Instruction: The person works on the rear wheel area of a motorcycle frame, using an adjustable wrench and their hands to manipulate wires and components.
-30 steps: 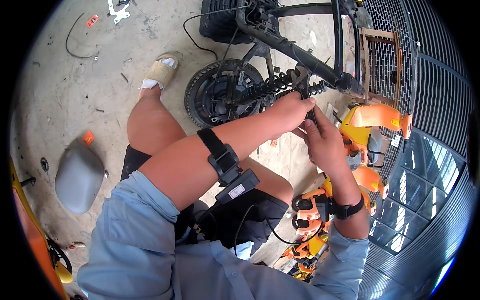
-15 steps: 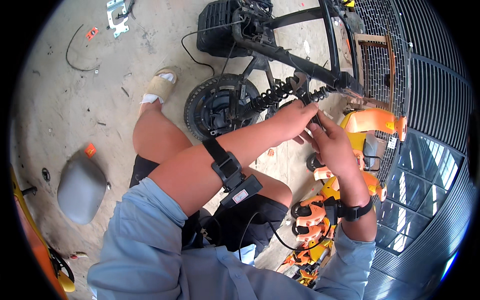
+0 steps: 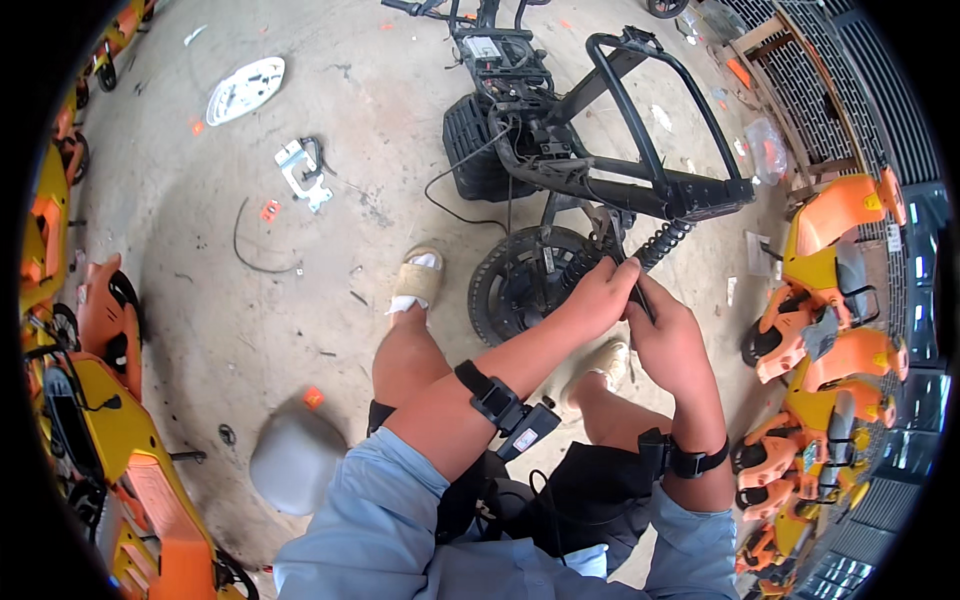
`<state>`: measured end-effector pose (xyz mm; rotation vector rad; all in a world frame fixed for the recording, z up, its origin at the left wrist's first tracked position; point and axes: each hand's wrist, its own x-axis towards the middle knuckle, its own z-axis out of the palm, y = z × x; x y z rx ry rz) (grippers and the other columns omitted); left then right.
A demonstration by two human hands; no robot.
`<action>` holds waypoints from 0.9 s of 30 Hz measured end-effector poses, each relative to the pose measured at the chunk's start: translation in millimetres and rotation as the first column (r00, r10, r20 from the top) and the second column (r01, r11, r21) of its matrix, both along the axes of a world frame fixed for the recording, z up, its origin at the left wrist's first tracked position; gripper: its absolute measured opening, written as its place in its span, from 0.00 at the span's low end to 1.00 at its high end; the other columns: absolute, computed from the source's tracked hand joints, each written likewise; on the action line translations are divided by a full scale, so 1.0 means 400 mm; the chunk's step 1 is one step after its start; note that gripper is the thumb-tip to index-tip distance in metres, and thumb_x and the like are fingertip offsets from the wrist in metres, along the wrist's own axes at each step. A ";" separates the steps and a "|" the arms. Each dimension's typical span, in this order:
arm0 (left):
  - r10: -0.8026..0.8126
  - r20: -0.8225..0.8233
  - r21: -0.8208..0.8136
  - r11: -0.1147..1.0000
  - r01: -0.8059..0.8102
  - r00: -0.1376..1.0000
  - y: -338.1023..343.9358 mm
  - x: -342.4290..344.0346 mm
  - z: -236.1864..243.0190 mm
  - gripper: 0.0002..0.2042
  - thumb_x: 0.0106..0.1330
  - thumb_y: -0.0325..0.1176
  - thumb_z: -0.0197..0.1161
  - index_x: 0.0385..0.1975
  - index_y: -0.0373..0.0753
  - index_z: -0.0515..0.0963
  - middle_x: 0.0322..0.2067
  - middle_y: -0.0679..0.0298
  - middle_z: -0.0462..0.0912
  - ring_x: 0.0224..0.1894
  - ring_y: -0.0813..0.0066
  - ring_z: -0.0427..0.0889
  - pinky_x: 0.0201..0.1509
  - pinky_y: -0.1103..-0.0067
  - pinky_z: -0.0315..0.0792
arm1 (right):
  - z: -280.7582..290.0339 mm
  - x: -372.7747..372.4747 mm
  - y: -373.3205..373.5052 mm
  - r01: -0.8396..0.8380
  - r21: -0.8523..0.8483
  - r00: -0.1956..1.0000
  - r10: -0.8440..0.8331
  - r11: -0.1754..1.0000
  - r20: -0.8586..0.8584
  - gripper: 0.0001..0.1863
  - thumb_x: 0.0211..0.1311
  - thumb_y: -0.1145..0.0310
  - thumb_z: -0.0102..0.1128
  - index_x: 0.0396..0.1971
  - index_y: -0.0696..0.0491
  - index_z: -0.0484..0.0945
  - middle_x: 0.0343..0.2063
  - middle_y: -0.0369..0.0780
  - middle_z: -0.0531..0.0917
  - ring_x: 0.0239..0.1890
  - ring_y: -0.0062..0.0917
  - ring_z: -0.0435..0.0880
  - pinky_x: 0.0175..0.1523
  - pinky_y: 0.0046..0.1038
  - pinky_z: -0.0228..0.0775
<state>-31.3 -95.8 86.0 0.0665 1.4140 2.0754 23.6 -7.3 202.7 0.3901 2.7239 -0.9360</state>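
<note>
In front of me stands the stripped black scooter frame [image 3: 610, 180] with its rear wheel [image 3: 490, 290] and two coil-spring shock absorbers; the right-hand shock absorber [image 3: 661, 241] shows more plainly. My left hand [image 3: 604, 293] is closed around a dark open-end wrench [image 3: 617, 238]. Behind it, closer to me, my right hand [image 3: 667, 335] grips the same wrench's handle. The wrench's jaw is up by the upper mounts of the shock absorbers, under the frame's rear end. Exactly what the jaw touches I cannot make out.
A grey rounded cover [image 3: 296, 460] lies on the floor at my left, with a metal bracket [image 3: 303, 172] and a white panel [image 3: 246, 90] farther off. Rows of orange-yellow scooters [image 3: 835, 300] line the right and the left. A wooden frame [image 3: 800, 90] leans at the far right.
My view has shifted, so the scene sits lower and more of the frame and floor shows. Both hands stay on the wrench near the shock absorbers.
</note>
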 end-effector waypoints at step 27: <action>-0.153 -0.046 -0.081 0.985 0.149 0.987 -0.038 -0.018 -0.064 0.41 0.75 0.67 0.29 0.58 0.32 0.72 0.45 0.58 0.82 0.45 0.66 0.82 0.52 0.70 0.75 | -0.218 0.070 0.101 -0.090 0.065 0.946 0.106 0.994 -0.306 0.15 0.65 0.65 0.57 0.50 0.53 0.76 0.24 0.46 0.84 0.27 0.44 0.85 0.32 0.44 0.76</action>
